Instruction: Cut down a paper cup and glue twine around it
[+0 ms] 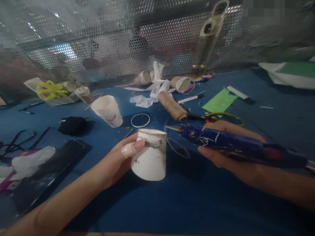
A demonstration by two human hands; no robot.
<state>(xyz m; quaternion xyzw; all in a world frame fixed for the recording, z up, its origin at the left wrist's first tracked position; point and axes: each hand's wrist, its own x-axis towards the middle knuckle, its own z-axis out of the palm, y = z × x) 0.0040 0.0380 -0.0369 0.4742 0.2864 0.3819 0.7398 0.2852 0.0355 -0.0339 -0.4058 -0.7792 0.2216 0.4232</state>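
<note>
My left hand (126, 150) grips a white paper cup (150, 164) with grey ink-like markings, and a wrap covers part of the thumb. The cup is upside down or cut short, its narrower end upward. Brown twine (180, 152) runs along that upper edge and hangs in a loop off the right side. In my right hand (221, 147) is a dark blue glue gun (228, 142). Its metal nozzle points left, close to the cup's upper right edge beside the twine. Behind the cup lies a spool of twine (172, 105).
Stacked paper cups (107, 111) and a white ring (140, 120) are on the blue table. Scissors (216, 117), green paper (220, 101) and markers (190, 99) lie right of the spool. A phone-like dark slab (66, 157) is at left. A perforated metal panel (110, 59) stands behind.
</note>
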